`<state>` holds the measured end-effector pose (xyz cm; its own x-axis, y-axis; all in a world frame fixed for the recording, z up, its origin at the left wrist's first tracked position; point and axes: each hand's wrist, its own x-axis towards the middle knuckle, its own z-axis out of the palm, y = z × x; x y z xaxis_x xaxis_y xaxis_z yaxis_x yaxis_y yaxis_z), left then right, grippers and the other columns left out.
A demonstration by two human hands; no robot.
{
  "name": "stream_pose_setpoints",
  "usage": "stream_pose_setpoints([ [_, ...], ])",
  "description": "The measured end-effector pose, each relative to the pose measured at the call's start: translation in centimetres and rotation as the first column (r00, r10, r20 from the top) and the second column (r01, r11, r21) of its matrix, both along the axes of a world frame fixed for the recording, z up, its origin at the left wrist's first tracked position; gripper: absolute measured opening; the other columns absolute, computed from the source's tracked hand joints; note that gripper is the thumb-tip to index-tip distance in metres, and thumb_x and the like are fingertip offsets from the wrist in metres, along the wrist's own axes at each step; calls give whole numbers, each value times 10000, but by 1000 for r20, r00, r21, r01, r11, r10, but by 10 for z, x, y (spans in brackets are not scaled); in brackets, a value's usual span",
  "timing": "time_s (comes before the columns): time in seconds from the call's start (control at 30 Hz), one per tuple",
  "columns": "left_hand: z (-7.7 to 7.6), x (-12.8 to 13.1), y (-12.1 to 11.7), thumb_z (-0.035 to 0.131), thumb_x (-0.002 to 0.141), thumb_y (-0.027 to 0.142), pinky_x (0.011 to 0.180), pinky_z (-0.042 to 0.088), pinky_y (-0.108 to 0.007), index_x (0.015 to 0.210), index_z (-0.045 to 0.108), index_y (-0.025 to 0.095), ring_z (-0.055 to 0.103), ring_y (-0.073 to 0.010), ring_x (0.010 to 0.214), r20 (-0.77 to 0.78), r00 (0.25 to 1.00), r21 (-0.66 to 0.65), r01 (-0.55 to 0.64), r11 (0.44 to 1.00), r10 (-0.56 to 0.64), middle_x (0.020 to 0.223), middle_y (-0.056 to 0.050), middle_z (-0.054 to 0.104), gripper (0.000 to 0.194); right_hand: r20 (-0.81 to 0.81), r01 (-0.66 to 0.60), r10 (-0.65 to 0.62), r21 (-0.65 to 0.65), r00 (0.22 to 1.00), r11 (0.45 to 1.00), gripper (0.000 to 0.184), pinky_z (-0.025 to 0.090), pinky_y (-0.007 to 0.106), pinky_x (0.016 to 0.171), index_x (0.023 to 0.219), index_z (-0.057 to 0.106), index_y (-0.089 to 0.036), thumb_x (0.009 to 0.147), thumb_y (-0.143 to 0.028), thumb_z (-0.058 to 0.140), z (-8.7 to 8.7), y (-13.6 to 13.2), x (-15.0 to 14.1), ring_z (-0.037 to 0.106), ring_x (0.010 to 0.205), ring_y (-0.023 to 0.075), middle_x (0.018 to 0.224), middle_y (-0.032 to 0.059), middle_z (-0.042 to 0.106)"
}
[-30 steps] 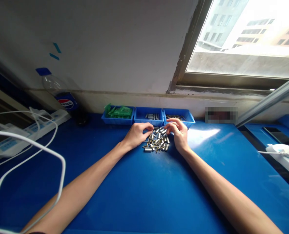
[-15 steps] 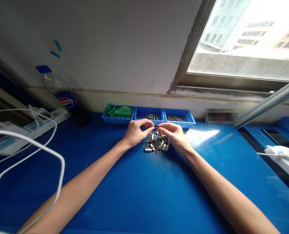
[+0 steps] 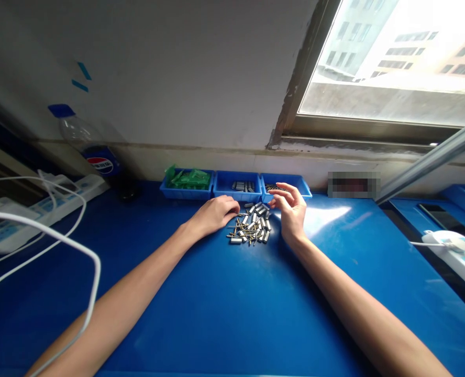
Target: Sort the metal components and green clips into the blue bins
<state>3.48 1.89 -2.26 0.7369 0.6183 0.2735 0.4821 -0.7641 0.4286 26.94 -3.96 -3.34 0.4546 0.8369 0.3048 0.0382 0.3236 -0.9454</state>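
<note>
On the blue tabletop lies a pile of small metal parts (image 3: 252, 225), grey block-like pieces mixed with thin brass-coloured pins. My left hand (image 3: 216, 213) rests at the pile's left edge, its fingers curled together. A thin pin shows by its fingertips; whether they grip it is hidden. Raised to the right of the pile, my right hand (image 3: 290, 210) has its fingers apart, with nothing visible between them. It partly covers the right blue bin (image 3: 303, 189), which holds thin pins. The middle blue bin (image 3: 227, 195) has several grey pieces in it.
The left blue bin (image 3: 167, 193) contains green plastic bags (image 3: 189, 179). A cola bottle (image 3: 99, 157) stands at the back left by a white power strip (image 3: 40, 209). A white cable (image 3: 93, 272) loops across my left forearm. Another power strip (image 3: 458, 256) lies on the right.
My hands were together over the pile, fingertips meeting at a small part. They have parted, left hand to the left and lower, right hand to the right with fingers opened.
</note>
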Motion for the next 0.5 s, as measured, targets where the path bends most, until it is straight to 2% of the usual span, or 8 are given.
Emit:
stream_pose_setpoints([
  [0.13, 0, 2, -1, 702, 902, 122, 829, 566, -309, 905, 774, 172, 746, -206, 872, 136, 990, -66, -16, 998, 25, 949, -59, 794, 88, 28, -62, 62, -8, 998, 998, 274, 548, 346, 680, 1093, 687, -223, 827, -289, 677, 0, -3, -4, 642, 649, 169, 909, 35, 771],
  [0.27, 4, 5, -5, 743, 872, 180, 823, 589, -304, 900, 806, 184, 771, -204, 849, 325, 939, -165, -62, 984, 114, 924, -43, 823, 69, 58, -106, 108, -29, 993, 994, 251, 533, 328, 656, 1066, 700, -225, 819, -273, 688, 1, -6, -6, 626, 620, 157, 859, 18, 768],
  [0.4, 9, 11, -8, 814, 833, 312, 791, 614, -316, 920, 816, 182, 777, -212, 823, 503, 826, -309, -102, 946, 253, 928, -58, 828, 157, 105, -205, 212, -76, 972, 976, 264, 530, 315, 640, 1090, 717, -239, 831, -288, 716, 3, -9, -7, 618, 606, 152, 797, -7, 754],
  [0.5, 9, 17, -10, 856, 793, 377, 824, 635, -335, 916, 805, 163, 786, -223, 844, 610, 727, -427, -33, 904, 315, 926, -75, 826, 252, 98, -314, 326, -120, 940, 942, 281, 525, 311, 609, 1104, 740, -243, 846, -356, 754, 7, -11, -10, 620, 593, 153, 779, -9, 750],
])
